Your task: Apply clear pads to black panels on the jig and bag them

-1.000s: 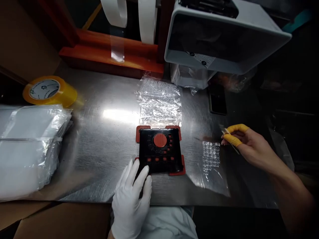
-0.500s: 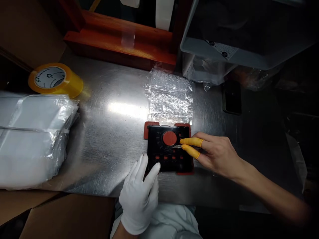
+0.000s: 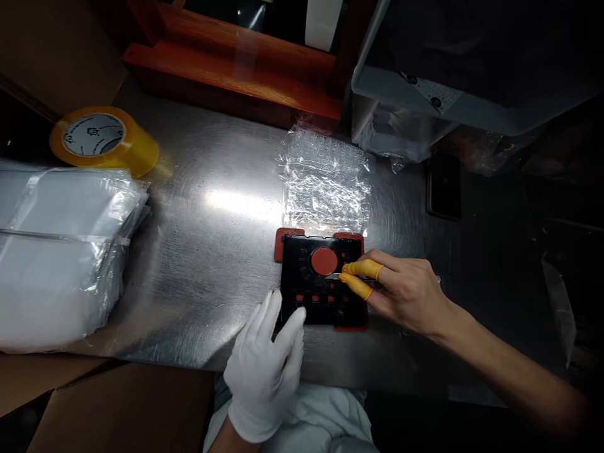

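A black square panel (image 3: 309, 296) with a red round centre and small red openings lies on red corner pads on the steel table (image 3: 207, 251). My left hand (image 3: 267, 371), in a white glove, rests with fingers spread on the panel's near left corner. My right hand (image 3: 401, 292), with yellow finger cots on thumb and forefinger, pinches thin tweezers (image 3: 336, 276) whose tip touches the panel just below the red centre.
A clear plastic bag (image 3: 325, 189) lies just behind the panel. A yellow tape roll (image 3: 101, 138) and a stack of bagged white sheets (image 3: 61, 251) are at the left. A grey machine (image 3: 448, 82), a red wooden stand (image 3: 236, 69) and a dark phone (image 3: 443, 185) stand at the back. Cardboard boxes (image 3: 117, 409) sit below.
My right hand moved left from a clear strip on the table's right side to the panel, bringing the tweezers onto it. My left hand stayed at the panel's corner.
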`<state>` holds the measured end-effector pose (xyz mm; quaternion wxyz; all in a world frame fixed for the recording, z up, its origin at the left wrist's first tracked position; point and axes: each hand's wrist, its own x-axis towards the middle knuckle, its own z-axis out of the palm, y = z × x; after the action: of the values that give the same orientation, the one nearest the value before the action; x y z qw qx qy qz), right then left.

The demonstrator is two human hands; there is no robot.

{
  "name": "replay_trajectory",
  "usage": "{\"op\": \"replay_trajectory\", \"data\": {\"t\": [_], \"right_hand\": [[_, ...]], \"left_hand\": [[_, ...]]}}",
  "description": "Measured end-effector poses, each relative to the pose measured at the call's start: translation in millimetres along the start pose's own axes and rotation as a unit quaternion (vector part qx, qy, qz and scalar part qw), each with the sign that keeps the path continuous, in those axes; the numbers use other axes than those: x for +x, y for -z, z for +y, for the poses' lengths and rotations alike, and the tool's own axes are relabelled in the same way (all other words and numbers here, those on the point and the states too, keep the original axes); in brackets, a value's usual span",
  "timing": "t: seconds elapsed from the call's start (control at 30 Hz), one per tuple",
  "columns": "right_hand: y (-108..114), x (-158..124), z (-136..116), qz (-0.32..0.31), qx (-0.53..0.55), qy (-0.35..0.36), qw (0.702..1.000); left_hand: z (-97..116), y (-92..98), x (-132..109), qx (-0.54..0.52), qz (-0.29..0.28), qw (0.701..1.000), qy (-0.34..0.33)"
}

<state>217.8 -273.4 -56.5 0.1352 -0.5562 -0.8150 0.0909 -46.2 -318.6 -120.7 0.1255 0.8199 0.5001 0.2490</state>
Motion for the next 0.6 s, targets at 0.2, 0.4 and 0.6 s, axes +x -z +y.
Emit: {"op": "replay_trajectory", "data": {"t": [0.2,0.4,0.6], "right_hand": [[4,2,-3,0.002,-0.025,0.028,0.999],[16,15,-2,-0.062,-0.051,0.069,0.994],[26,29,-2,-0.110,-0.097,0.109,0.983]], "left_hand": [[0,-1.7,1,0.012,-0.010,1.000,0.000],[1,-2.3,0,0.017,-0.008,1.000,0.005],[-1,-2.6,-2,0.011,0.014,1.000,-0.011]]}}
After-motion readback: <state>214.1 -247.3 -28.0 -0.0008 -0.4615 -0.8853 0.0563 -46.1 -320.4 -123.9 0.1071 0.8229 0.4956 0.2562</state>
